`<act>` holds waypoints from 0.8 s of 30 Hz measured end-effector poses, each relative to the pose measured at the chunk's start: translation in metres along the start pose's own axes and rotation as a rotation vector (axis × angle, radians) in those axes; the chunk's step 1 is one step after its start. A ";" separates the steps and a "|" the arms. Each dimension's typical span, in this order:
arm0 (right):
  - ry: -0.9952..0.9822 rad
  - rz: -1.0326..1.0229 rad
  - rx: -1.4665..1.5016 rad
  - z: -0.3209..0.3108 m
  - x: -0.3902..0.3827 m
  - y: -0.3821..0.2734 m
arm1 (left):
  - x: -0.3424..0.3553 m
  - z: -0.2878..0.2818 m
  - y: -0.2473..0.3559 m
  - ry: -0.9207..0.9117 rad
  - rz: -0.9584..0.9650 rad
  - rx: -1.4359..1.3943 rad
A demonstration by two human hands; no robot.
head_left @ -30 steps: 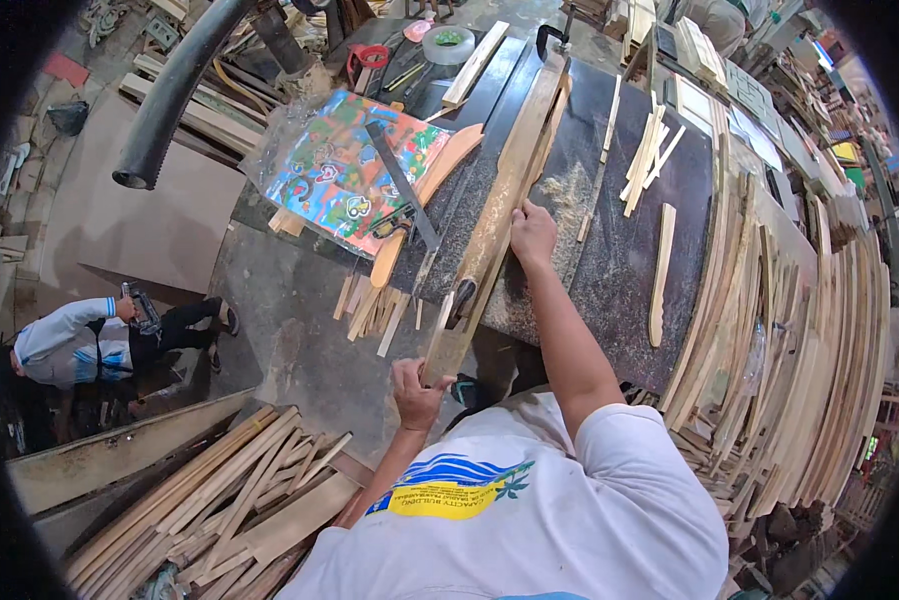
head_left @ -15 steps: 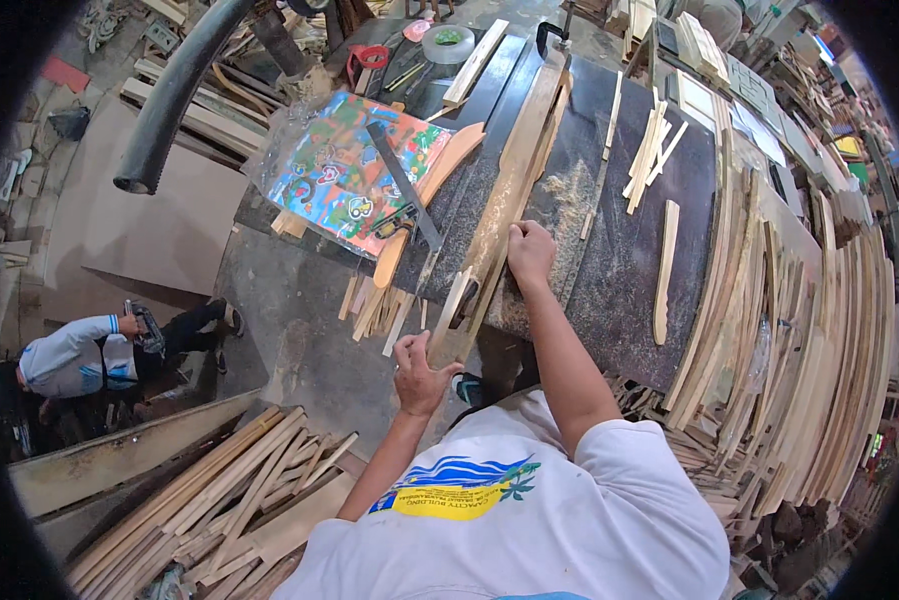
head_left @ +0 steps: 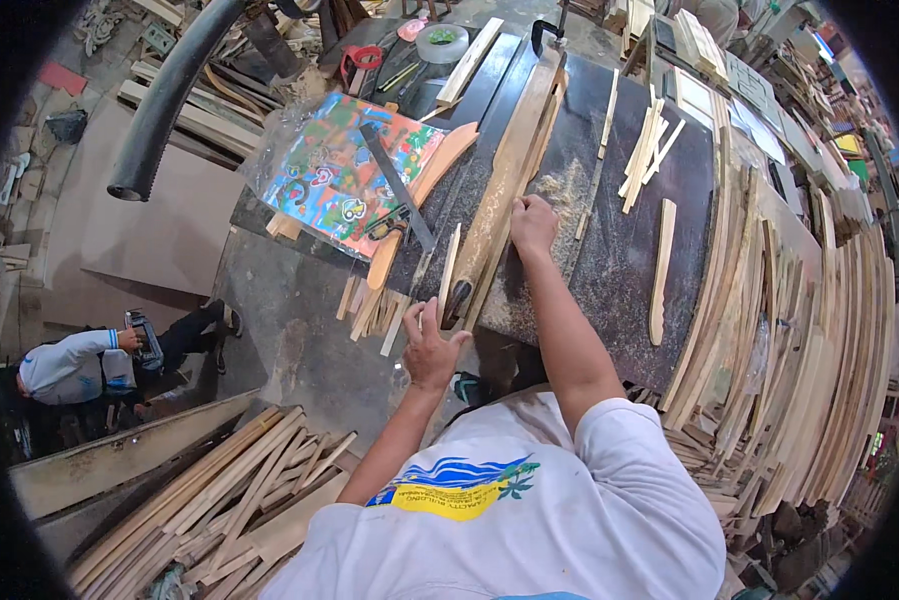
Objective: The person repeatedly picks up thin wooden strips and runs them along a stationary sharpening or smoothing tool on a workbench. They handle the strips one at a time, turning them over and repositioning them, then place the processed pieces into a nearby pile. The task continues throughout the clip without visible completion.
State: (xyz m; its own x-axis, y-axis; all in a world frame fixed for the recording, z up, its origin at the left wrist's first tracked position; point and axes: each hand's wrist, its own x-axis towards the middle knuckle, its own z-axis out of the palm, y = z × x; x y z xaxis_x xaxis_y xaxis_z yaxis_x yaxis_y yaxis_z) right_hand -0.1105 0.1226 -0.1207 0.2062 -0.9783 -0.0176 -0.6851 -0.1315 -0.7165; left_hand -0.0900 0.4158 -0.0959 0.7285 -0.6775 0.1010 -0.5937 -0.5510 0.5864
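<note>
My left hand (head_left: 429,345), fingers spread, touches the near end of a thin pale strip (head_left: 450,260) at the left side of a long wooden board (head_left: 502,200). My right hand (head_left: 535,225) has its fingers curled on that board's right edge. The board lies lengthwise on a dark, sawdust-covered table (head_left: 629,260), with a black clamp (head_left: 541,40) at its far end and a dark slot (head_left: 459,298) near me. Left of it lie a colourful patterned sheet (head_left: 319,160), a metal straightedge (head_left: 397,185) and a curved wooden piece (head_left: 429,180).
A dark pipe (head_left: 174,100) overhangs the upper left. A person (head_left: 69,365) at lower left holds a power tool (head_left: 143,338). Stacked strips line the right (head_left: 819,370) and lower left (head_left: 199,490). Loose strips (head_left: 649,150), tape (head_left: 442,40) and red-handled tools (head_left: 359,62) lie on the table.
My left hand has moved forward, its fingers spreading out, and the thin strip has shifted forward with it. My right hand has moved slightly up along the board.
</note>
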 end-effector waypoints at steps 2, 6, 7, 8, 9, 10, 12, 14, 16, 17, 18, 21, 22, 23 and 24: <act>-0.058 0.008 -0.016 0.000 -0.026 0.001 | -0.001 -0.001 0.001 -0.003 -0.012 0.004; -0.082 0.004 0.065 -0.002 -0.065 0.002 | 0.000 -0.002 0.002 -0.040 -0.049 -0.005; -0.072 0.012 0.075 -0.002 -0.067 0.003 | 0.001 -0.004 0.003 -0.049 -0.043 -0.018; -0.064 0.019 0.085 -0.002 -0.064 0.003 | 0.004 -0.006 0.003 -0.057 -0.038 -0.031; -0.058 0.025 0.095 -0.002 -0.062 0.002 | 0.005 -0.008 0.003 -0.063 -0.036 -0.043; -0.046 0.018 0.047 -0.002 -0.062 0.002 | 0.005 -0.018 0.010 -0.076 -0.061 -0.068; -0.029 -0.005 0.039 0.001 -0.058 0.003 | -0.004 -0.032 -0.005 -0.110 -0.026 -0.135; -0.020 -0.014 0.022 0.002 -0.054 0.007 | -0.013 -0.059 -0.007 -0.176 0.044 -0.202; -0.039 0.002 0.009 0.000 -0.053 0.005 | -0.030 -0.092 0.000 -0.353 -0.063 -0.211; -0.045 0.007 0.003 0.000 -0.053 0.005 | -0.040 -0.103 -0.001 -0.439 -0.114 -0.217; -0.049 0.007 0.005 0.000 -0.054 0.006 | -0.052 -0.109 -0.007 -0.469 -0.079 -0.182; -0.042 -0.001 0.024 0.003 -0.051 0.008 | -0.082 -0.118 -0.023 -0.564 0.005 -0.074; -0.040 -0.004 0.036 0.004 -0.051 0.008 | -0.088 -0.117 -0.027 -0.605 0.008 -0.034; -0.037 -0.006 0.048 0.005 -0.052 0.009 | -0.093 -0.116 -0.032 -0.647 0.012 0.005; -0.037 -0.002 0.035 0.005 -0.052 0.010 | -0.098 -0.113 -0.035 -0.652 -0.014 0.036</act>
State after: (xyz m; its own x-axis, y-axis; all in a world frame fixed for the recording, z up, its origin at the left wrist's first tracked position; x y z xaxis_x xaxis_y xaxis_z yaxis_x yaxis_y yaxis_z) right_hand -0.1245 0.1731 -0.1306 0.2333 -0.9715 -0.0414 -0.6597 -0.1269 -0.7408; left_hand -0.1021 0.5559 -0.0355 0.3867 -0.8203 -0.4215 -0.6047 -0.5705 0.5557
